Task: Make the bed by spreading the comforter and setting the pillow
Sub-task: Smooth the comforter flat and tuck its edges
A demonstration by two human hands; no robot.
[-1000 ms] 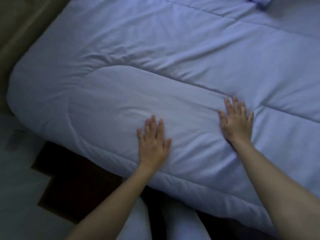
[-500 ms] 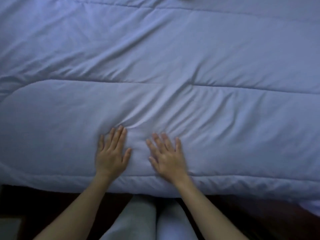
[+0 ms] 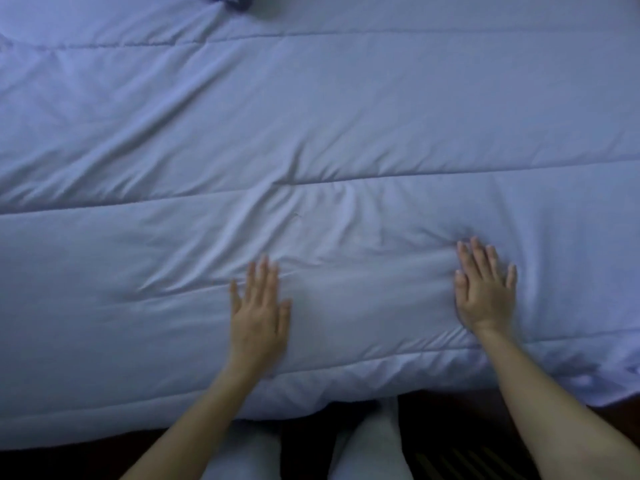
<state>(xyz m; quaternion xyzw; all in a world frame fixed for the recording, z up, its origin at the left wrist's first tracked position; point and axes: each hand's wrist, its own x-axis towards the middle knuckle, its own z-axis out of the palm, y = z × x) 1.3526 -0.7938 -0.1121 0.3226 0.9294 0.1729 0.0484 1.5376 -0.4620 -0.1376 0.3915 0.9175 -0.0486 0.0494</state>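
A pale blue quilted comforter [image 3: 311, 116] covers the bed and fills most of the view, with stitched seams running left to right and small wrinkles near my hands. My left hand [image 3: 259, 313] lies flat on it near the front edge, fingers straight. My right hand [image 3: 483, 289] presses flat further right, denting the fabric at its fingertips. A darker blue fold [image 3: 230, 1], perhaps a pillow's edge, shows at the top edge.
The comforter's front edge hangs over the bed side just in front of my legs [image 3: 367, 445] in light trousers. Dark floor [image 3: 467, 427] lies below the edge. At the far right the comforter's hem [image 3: 620, 382] droops lower.
Both hands have slid to the right along the comforter and spread apart, the right one furthest. The view has shifted along the bed side away from the rounded corner.
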